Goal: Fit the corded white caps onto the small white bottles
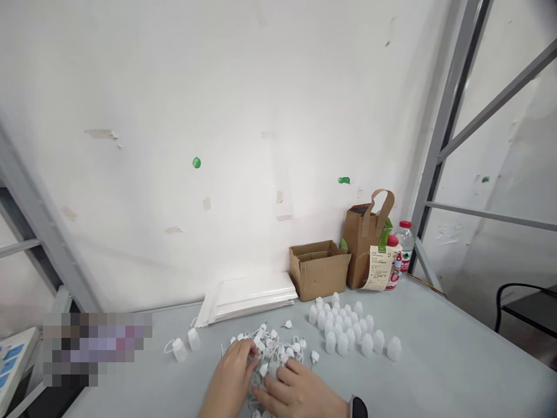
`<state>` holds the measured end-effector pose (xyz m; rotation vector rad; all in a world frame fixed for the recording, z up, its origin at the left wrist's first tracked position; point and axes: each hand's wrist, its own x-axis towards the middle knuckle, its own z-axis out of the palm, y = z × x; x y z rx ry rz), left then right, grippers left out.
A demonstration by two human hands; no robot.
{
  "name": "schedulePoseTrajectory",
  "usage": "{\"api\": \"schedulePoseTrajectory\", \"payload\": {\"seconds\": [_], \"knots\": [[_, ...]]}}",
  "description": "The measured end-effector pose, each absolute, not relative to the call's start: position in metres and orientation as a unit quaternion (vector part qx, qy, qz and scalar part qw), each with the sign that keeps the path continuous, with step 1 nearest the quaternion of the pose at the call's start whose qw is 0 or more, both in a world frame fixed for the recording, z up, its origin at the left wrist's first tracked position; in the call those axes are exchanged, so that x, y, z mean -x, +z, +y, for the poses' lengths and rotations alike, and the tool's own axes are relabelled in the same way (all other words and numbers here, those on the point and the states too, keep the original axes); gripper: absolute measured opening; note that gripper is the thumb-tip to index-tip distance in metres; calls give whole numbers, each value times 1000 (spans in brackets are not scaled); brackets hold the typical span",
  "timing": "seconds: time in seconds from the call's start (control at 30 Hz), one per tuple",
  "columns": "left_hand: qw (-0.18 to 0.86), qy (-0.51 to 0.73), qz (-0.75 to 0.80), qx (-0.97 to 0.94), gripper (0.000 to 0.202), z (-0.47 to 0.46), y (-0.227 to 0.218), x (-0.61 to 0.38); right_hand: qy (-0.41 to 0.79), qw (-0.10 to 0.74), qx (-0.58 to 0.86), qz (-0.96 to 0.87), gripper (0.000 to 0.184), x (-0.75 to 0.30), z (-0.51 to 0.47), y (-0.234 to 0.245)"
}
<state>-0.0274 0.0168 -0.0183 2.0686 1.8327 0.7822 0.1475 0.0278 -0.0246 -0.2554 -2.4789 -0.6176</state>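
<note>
My left hand point(232, 371) and my right hand point(296, 389) are both at a heap of small white caps point(272, 345) with thin cords or loops. The left fingers are bent at the heap's left side, thumb towards the right hand. My right fingers are curled over its near side. Whatever lies in the fingers is too small and covered to make out. A pale translucent piece point(273, 367) shows between the hands. Right of the heap, several small translucent white bottles point(342, 343) stand grouped. To the left stand two similar pieces, a capped bottle with a loop point(178, 350) and another point(194, 339).
White flat packets point(250, 296) are stacked against the wall. Behind the bottles are an open cardboard box point(322, 278), a brown paper bag point(357, 249) with a receipt, and a red-capped water bottle point(405, 241). A blurred patch point(96, 348) covers the table's left end.
</note>
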Motion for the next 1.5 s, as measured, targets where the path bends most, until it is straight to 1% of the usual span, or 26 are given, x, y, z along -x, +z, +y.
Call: {"api": "schedulePoseTrajectory", "payload": {"seconds": [0.13, 0.3, 0.37, 0.43, 0.47, 0.53, 0.67, 0.77, 0.83, 0.93, 1.0, 1.07, 1.13, 1.2, 1.3, 1.4, 1.5], "knots": [[138, 300, 633, -700, 14, 16, -18, 30, -209, 271, 109, -933, 22, -149, 28, -21], [131, 336, 629, -689, 21, 18, -19, 31, -183, 256, 121, -941, 26, -150, 27, -18], [131, 351, 625, -684, 19, 19, -19, 32, -171, 264, 126, -941, 28, -151, 26, -19], [144, 368, 623, -674, 17, 20, -19, 33, -134, 299, 156, -932, 29, -154, 25, -21], [157, 376, 625, -666, 16, 21, -18, 34, -97, 324, 185, -923, 28, -155, 24, -21], [185, 391, 632, -643, 16, 22, -16, 35, 15, 369, 261, -892, 27, -159, 22, -19], [247, 446, 629, -586, 19, 24, -10, 35, 264, 399, 383, -790, 26, -165, 22, -11], [267, 471, 621, -567, 23, 24, -6, 33, 357, 427, 405, -726, 30, -163, 26, -8], [256, 478, 620, -568, 25, 23, -4, 33, 370, 438, 406, -712, 31, -162, 28, -7], [228, 493, 623, -563, 24, 21, -2, 33, 344, 440, 404, -724, 27, -160, 27, -6], [232, 515, 620, -544, 26, 20, -3, 35, 328, 437, 398, -737, 24, -159, 25, -5], [276, 554, 603, -503, 34, 21, -4, 37, 324, 432, 393, -744, 23, -159, 24, -6], [342, 586, 581, -449, 46, 23, -4, 38, 324, 429, 392, -746, 24, -158, 23, -7], [394, 595, 573, -403, 51, 24, -1, 38, 325, 423, 392, -749, 24, -158, 23, -9], [417, 587, 582, -378, 44, 24, 7, 36, 328, 416, 394, -751, 24, -158, 23, -10], [399, 596, 587, -376, 38, 23, 12, 35, 331, 413, 396, -751, 24, -158, 22, -8], [378, 603, 597, -370, 37, 22, 13, 38, 331, 407, 397, -753, 24, -157, 22, -6]]}}
